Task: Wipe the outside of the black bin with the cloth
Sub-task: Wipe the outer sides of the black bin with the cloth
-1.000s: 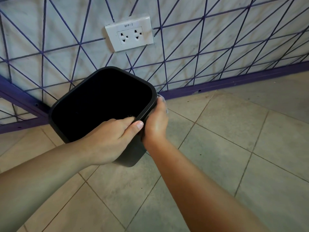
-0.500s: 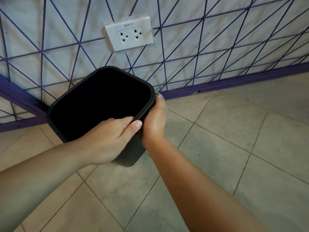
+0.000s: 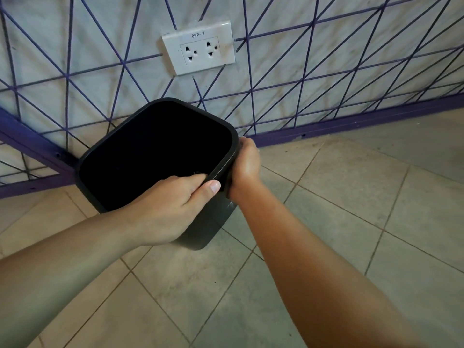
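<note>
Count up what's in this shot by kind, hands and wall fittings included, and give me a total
Black bin: 1
Hands: 2, the left hand on the bin's near rim and the right hand against its outer side
Wall socket plate: 1
Cloth: 0 visible
Total: 4

Wall [image 3: 313, 54] is whitish with purple lines crisscrossing into triangles all over it. White double socket [image 3: 198, 47] up there, labelled 8PP-2. Purple skirting [image 3: 351, 123] runs along the bottom, then a beige tiled floor [image 3: 351, 197], kinda grubby.
</note>
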Action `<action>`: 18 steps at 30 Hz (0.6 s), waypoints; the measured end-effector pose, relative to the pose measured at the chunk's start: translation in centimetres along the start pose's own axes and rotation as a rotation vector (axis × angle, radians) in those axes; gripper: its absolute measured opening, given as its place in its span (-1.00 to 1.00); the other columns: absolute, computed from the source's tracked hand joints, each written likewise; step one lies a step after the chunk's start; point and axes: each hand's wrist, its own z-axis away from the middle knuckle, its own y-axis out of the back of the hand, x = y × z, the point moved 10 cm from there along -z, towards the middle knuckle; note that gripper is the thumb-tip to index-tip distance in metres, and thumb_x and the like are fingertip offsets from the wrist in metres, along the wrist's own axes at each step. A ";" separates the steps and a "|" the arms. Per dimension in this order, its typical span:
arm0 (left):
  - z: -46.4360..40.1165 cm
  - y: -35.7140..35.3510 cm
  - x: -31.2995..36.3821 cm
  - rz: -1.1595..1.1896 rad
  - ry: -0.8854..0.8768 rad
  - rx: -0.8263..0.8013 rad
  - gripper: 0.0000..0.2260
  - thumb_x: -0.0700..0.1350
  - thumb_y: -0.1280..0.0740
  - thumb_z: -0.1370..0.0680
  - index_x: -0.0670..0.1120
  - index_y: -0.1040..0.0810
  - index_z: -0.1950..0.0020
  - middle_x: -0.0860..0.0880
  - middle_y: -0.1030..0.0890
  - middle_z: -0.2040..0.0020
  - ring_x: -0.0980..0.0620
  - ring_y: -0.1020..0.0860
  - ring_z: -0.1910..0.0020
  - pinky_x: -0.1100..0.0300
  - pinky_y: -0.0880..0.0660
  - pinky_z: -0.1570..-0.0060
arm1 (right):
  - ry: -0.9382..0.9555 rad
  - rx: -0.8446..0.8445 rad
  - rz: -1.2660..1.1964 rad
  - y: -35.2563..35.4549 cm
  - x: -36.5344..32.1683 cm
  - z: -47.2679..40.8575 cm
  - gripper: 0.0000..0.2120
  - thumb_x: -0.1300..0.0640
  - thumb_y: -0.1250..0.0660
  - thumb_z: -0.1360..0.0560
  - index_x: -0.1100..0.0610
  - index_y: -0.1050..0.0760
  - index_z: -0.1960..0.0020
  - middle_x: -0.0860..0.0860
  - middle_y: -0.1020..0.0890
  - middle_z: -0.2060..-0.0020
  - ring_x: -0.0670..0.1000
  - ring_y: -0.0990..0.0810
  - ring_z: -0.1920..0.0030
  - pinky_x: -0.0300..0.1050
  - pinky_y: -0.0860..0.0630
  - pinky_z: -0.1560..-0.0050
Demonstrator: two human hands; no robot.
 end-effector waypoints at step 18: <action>0.0 0.2 0.4 0.016 -0.025 0.038 -0.47 0.32 -0.01 -0.63 -0.06 -0.52 0.15 -0.04 -0.62 0.25 0.07 -0.63 0.19 -0.11 -0.55 0.05 | 0.243 0.121 0.014 3.3 4.1 0.7 -0.14 -0.44 -0.16 -0.39 0.03 -0.66 -0.47 0.14 -0.64 -0.49 0.20 -0.56 -0.57 0.31 -0.42 -0.67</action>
